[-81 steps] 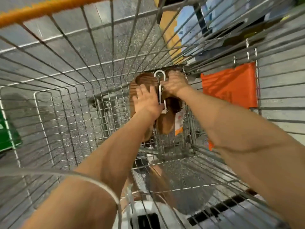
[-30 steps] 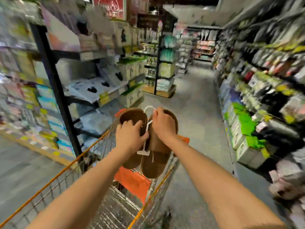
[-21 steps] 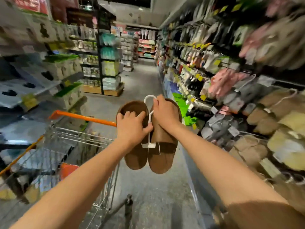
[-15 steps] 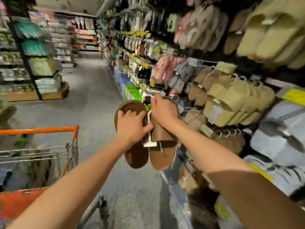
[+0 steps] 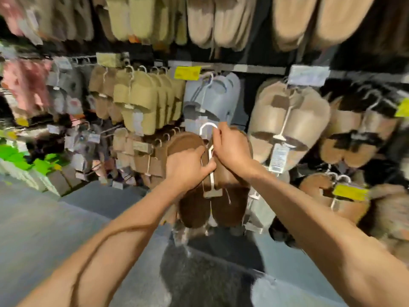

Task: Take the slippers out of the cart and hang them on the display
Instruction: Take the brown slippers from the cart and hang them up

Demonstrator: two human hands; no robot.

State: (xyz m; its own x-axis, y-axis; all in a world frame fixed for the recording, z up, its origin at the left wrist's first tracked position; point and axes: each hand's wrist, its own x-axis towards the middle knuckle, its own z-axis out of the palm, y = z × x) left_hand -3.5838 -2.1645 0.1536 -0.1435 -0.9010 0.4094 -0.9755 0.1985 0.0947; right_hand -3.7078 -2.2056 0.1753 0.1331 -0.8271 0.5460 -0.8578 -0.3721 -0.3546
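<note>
Closest to the camera, two bare arms are reaching forward over the grey floor [image 5: 55,229]. Both hands are meeting on one pair of brown slippers [image 5: 212,209], which is out of the cart and up in the air, right in front of the wall of slippers.

The left hand [image 5: 188,167] is wrapping around the left slipper, fingers curled over its top edge and thumb pressing near the white plastic hanger [image 5: 210,173] that joins the two slippers. It looks like this hand is carrying the weight and keeping the pair from swinging. The right hand [image 5: 230,149] is closing on the upper part of the right slipper, and its fingertips are pinching the white hook [image 5: 207,127] at the top. It is probably holding the hook this way so it can steer it onto a peg.

The slippers are hanging toes down and soles toward the camera, the same way as the ones on the wall, so they should fit in with the rest.

Just behind the hands, a row of matching brown slippers [image 5: 150,160] is hanging on small white hooks. That looks like the right home for this pair. The hook is not on any peg yet.

Farther back, a blue pair [image 5: 212,96] is hanging just above the hook, with tan pairs [image 5: 141,100] to its left and fluffy beige ones [image 5: 287,120] to the right. A yellow price tag [image 5: 187,73] is sitting on the rail above. The picture is blurry, so the pegs themselves are hard to see.
</note>
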